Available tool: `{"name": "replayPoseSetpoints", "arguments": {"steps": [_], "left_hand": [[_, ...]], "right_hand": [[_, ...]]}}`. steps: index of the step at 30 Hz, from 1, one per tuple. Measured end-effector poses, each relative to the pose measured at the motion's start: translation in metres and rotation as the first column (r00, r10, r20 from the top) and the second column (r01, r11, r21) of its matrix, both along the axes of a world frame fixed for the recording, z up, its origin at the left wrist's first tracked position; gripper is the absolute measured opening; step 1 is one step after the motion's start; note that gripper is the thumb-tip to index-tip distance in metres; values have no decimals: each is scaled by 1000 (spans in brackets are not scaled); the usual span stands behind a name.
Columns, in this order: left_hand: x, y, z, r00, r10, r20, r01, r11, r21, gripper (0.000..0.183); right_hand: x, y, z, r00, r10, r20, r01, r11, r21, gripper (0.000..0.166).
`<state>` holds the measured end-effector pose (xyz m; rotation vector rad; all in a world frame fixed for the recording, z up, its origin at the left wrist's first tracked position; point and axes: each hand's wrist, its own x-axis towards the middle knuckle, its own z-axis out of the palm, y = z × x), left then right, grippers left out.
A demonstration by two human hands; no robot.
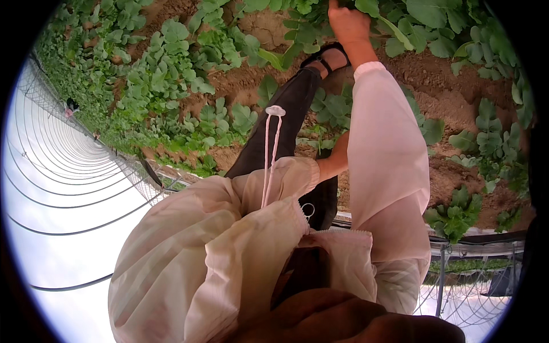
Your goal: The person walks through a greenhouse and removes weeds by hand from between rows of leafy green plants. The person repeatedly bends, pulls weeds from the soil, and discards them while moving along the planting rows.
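My right hand [349,25] reaches to the top edge of the view, among broad lobed leaves [388,25] of low green crop plants. One finger extends towards the foliage, and whether the hand grips a leaf cannot be told. My left hand [342,150] is mostly hidden behind my right sleeve [386,145]; only its wrist and a part near it show, beside my dark trouser leg. Leaves of a small plant [332,107] lie just above it. What my left hand holds, if anything, is out of sight.
My sandalled foot [330,60] stands on brown soil [433,79] between plants. Dense rows of leafy plants [158,73] spread to the left, more plants [491,141] to the right. Curved tunnel hoops [64,233] and netting rise at the left; a metal post [440,274] stands lower right.
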<state>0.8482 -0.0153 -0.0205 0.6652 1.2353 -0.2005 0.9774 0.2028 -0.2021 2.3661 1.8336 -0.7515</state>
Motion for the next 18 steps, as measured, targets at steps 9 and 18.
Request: {"name": "replayPoseSetpoints", "arguments": {"steps": [9, 18], "left_hand": [[1, -8, -14, 990, 135, 28, -133, 990, -55, 33], [-4, -7, -13, 988, 151, 26, -145, 979, -143, 29]], "right_hand": [[-14, 9, -7, 994, -100, -40, 105, 984, 146, 25], [-15, 12, -7, 987, -148, -69, 155, 982, 110, 35]]}}
